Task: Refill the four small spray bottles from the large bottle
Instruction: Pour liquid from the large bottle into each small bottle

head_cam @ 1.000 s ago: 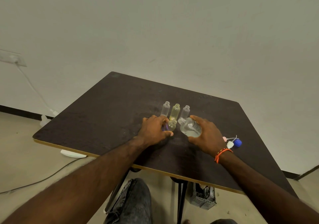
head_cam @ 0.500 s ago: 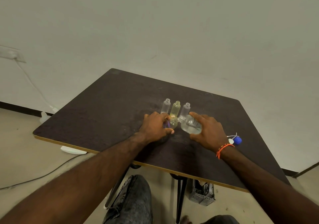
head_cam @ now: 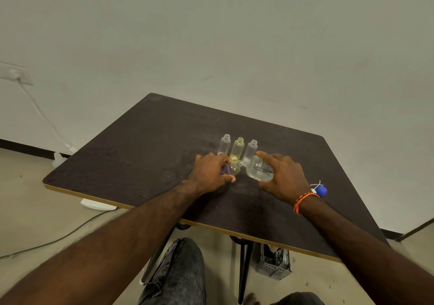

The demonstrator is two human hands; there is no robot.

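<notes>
- The right hand, at centre right of the frame, is wrapped around the large clear plastic bottle, tipped so that its neck points left and down.
- The left hand, just left of centre, curls around a small yellowish clear spray bottle with its mouth meeting the large bottle's neck; something purple shows under the fingers, too hidden to identify.
- Directly above the hands, three more small uncapped bottles stand upright in a row on the dark brown table: a clear one, a yellowish one and another clear one.
- Loose sprayer caps, one blue, lie on the table to the right of the orange-banded wrist.
- Judged stage: pouring into the held bottle, the row behind still waiting.
- Risks: both mouths are narrow, so a small misalignment or too steep a tilt could send liquid down the outside and onto the table.
- The upright row stands just beyond the knuckles; a nudge could knock those light bottles over.
- Overfilling is likely, since the fingers hide the liquid level.
</notes>
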